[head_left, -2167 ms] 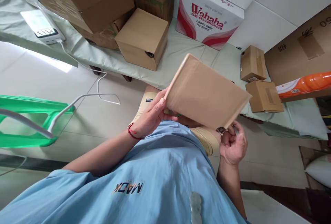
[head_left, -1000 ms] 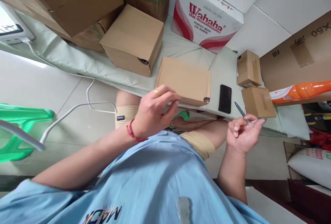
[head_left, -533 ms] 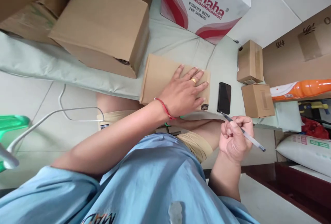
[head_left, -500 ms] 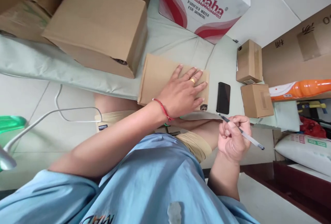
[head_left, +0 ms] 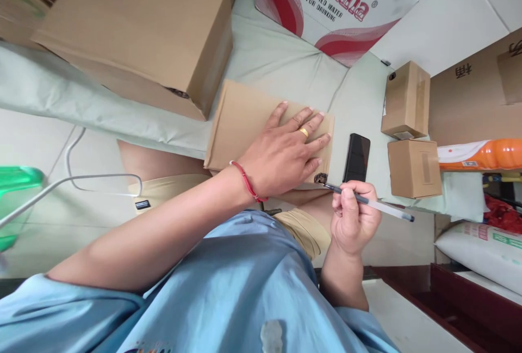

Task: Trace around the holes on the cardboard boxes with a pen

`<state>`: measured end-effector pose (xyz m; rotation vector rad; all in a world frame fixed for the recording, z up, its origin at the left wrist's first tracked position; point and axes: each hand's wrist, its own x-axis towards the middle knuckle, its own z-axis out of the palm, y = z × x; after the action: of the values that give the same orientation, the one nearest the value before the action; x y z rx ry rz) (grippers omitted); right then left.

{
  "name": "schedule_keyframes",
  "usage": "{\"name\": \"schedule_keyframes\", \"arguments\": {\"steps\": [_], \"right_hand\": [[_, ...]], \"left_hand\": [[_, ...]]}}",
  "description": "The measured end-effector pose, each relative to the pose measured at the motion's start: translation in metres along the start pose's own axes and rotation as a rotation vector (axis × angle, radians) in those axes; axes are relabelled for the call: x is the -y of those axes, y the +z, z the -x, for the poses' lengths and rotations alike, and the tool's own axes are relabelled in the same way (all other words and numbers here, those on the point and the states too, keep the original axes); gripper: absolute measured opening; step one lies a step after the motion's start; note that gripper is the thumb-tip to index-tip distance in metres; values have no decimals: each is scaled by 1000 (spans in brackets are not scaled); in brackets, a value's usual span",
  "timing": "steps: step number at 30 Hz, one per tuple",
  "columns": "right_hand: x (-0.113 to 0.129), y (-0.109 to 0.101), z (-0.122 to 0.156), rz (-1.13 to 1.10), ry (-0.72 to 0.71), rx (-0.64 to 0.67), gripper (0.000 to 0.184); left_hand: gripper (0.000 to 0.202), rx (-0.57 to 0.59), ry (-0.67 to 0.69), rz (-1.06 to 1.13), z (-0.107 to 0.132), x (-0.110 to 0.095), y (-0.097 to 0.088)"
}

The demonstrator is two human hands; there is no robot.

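Flat box covered by left hand as pen was held at its corner

With the flat box taken as the clock's centre and twelve o'clock pointing away from the person, most of the things were carried by a tabletop draped in pale green cloth. A big cardboard carton, cut off by the view's edge, was seen well apart at three o'clock. A large brown box was placed at ten o'clock, just beside the flat box; whether the two touched could not be told. At one o'clock, a white-and-red carton printed with "PURIFIED WATER FOR DRINKING" was stood.

The flat box itself was laid near the tabletop's near edge. Its top was covered by the left hand, palm down, with the fingers spread open and nothing gripped. The right hand was held between four and five o'clock, its fingers closed around the pen.

Two small boxes were set close together, near three o'clock. Between them and the flat box, a black phone was laid. The pen was tilted, its tip pointed at a dark patch on the flat box's corner; contact could not be confirmed. A red bracelet and, smallest, a gold ring were worn on the left arm and hand.
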<state>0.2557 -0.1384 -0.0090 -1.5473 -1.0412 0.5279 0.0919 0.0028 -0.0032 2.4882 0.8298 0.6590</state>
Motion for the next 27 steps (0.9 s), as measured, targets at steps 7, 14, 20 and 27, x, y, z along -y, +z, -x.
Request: {"name": "schedule_keyframes", "arguments": {"steps": [7,14,20,27], "right_hand": [[-7,1,4,244,-189,-18,12],[-15,-2,7,422,-273,-20,14],[-13,-2,10,432,-308,30,10],[-13,0,11,446,-299,25,10]], "left_hand": [[46,-10,-10,14,-1,1,0],[48,-5,-16,24,0,1,0],[45,-5,-13,1,0,1,0],[45,5,-13,-15,0,0,-1]]}}
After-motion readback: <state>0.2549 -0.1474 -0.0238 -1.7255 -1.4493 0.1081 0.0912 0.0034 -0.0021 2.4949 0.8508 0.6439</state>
